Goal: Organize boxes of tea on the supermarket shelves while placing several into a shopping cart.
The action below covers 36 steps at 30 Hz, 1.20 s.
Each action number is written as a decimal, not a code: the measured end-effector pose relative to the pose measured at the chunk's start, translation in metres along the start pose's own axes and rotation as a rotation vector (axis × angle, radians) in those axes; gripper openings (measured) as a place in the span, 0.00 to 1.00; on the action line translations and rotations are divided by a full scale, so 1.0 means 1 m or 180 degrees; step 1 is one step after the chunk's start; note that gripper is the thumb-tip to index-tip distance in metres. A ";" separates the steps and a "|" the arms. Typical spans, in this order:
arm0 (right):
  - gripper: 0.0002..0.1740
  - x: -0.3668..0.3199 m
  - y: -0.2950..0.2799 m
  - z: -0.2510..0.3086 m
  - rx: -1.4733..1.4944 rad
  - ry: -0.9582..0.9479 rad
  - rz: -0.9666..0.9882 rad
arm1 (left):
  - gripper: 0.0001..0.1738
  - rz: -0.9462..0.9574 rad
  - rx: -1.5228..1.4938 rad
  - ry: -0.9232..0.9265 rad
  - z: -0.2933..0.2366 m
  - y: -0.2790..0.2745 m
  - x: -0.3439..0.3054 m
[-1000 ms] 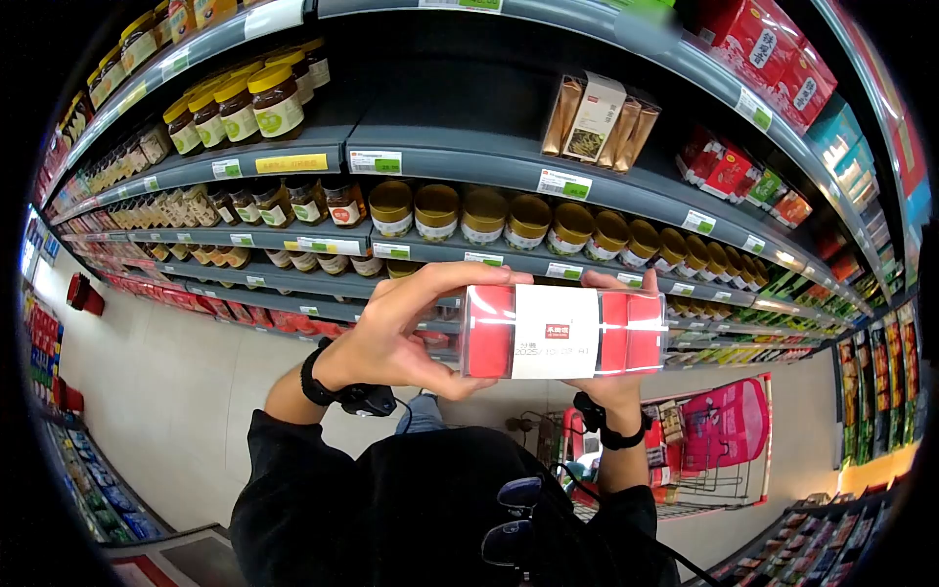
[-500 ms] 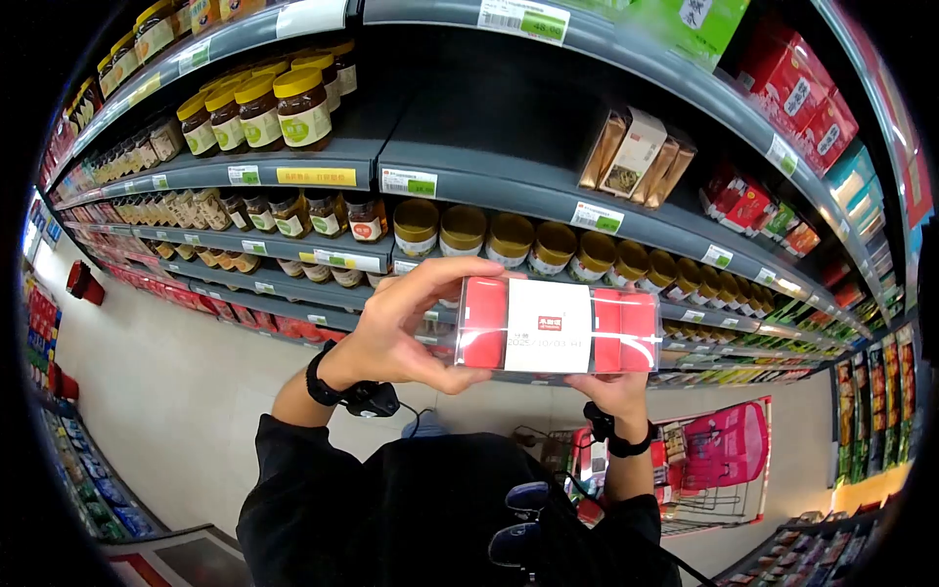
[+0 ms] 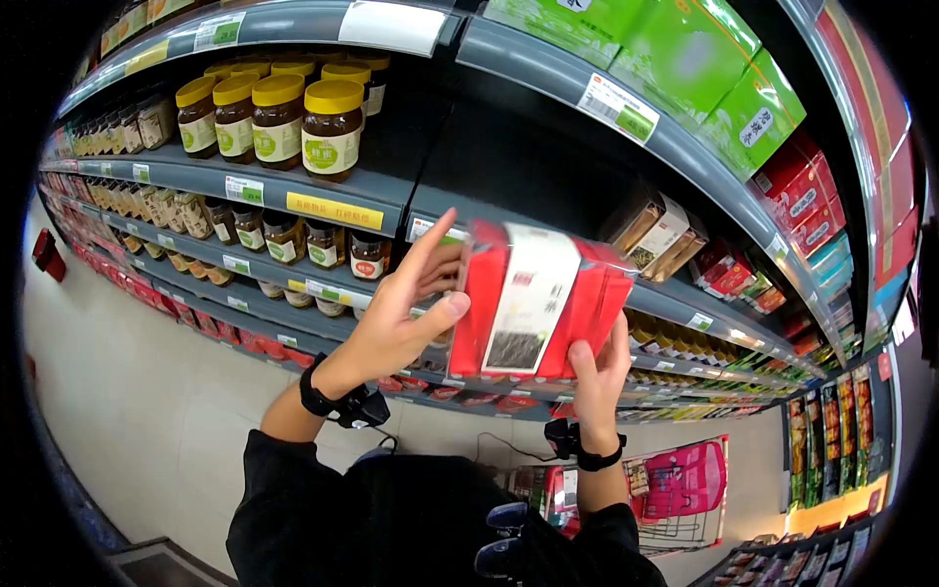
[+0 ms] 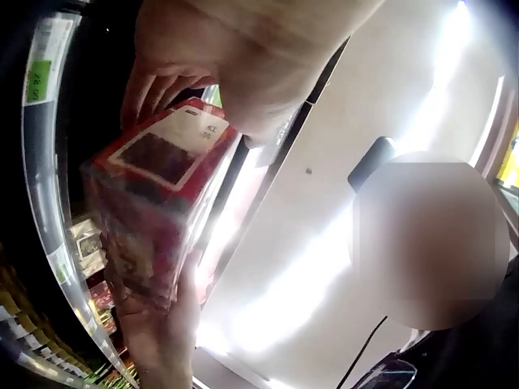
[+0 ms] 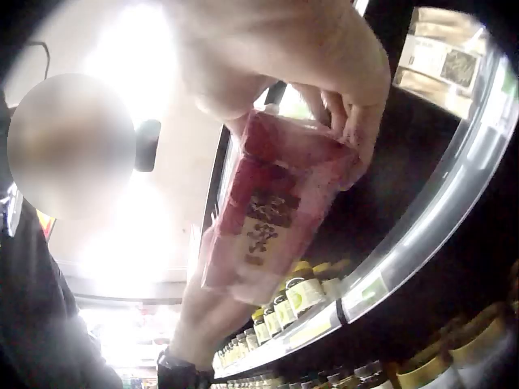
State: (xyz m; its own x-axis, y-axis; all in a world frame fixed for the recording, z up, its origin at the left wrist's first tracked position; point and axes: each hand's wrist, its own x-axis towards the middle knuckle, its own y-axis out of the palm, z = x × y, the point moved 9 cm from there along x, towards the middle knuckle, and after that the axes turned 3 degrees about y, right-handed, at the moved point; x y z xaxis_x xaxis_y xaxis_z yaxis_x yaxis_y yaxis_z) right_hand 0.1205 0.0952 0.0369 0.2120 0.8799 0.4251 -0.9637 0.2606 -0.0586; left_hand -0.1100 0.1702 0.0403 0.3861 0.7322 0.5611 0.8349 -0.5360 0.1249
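Note:
A clear plastic box of tea (image 3: 538, 303) with red packs inside and a white paper band is held up in front of the shelves. It leans, its labelled face towards the head camera. My right hand (image 3: 602, 377) grips the lower right corner, thumb on the front. At the left edge is my left hand (image 3: 396, 318), its thumb tip against that edge and its index finger pointing up past the box. Its other fingers bend beside and partly behind the box. In the left wrist view the box (image 4: 154, 203) stands end-on under the left hand (image 4: 235, 65).
Yellow-lidded jars (image 3: 279, 122) stand on the shelf at left. Gold packets (image 3: 655, 235) sit on the shelf behind the box, with green boxes (image 3: 694, 64) above. A shopping cart (image 3: 699, 533) with a pink bag (image 3: 685, 479) stands on the floor at lower right.
The box has turned from its narrow banded side to its broad labelled face and now leans. My right thumb has come onto its front. The head view has shifted along the shelves.

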 end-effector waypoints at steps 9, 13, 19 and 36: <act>0.36 0.064 0.041 -0.007 0.0061 0.0538 -0.0299 | 0.31 -0.0444 0.1323 0.0362 -0.005 -0.039 0.012; 0.36 0.101 0.069 -0.004 -0.0032 0.0498 -0.0093 | 0.25 -0.0824 0.2116 0.0608 -0.005 -0.056 0.035; 0.35 0.150 0.098 0.003 -0.0445 -0.0412 0.0465 | 0.25 -0.1008 0.2637 0.1078 0.006 -0.077 0.076; 0.45 0.121 0.101 -0.035 -0.1828 -0.0742 0.0027 | 0.40 -0.1712 0.4134 0.1161 0.021 -0.063 0.058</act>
State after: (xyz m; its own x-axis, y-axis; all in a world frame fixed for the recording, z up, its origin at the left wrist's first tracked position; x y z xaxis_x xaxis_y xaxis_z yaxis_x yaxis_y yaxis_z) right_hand 0.0543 0.2424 0.0505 0.1012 0.7898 0.6050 -0.7101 0.4833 -0.5121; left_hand -0.1318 0.2554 0.0480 -0.0359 0.4664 0.8839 0.6797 0.6597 -0.3205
